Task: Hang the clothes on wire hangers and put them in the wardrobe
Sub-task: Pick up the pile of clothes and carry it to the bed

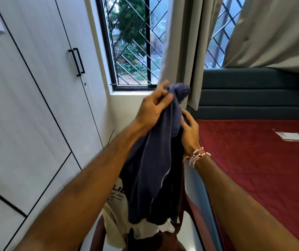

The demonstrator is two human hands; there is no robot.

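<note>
The left hand (154,108) grips the top of a dark blue garment (150,169); the right hand (190,132) pinches its edge. It hangs above a cream T-shirt (115,216), between the closed wardrobe (36,105) and the bed (253,169).

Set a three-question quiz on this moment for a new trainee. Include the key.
1. True or false: the wardrobe doors stand open.
2. What do the left hand and right hand both hold? A) a wardrobe handle B) the navy garment C) the paper on the bed
3. Fill in: the beaded bracelets sit on the ___ wrist.

Key: 1 false, the doors are closed; 2 B; 3 right.
</note>
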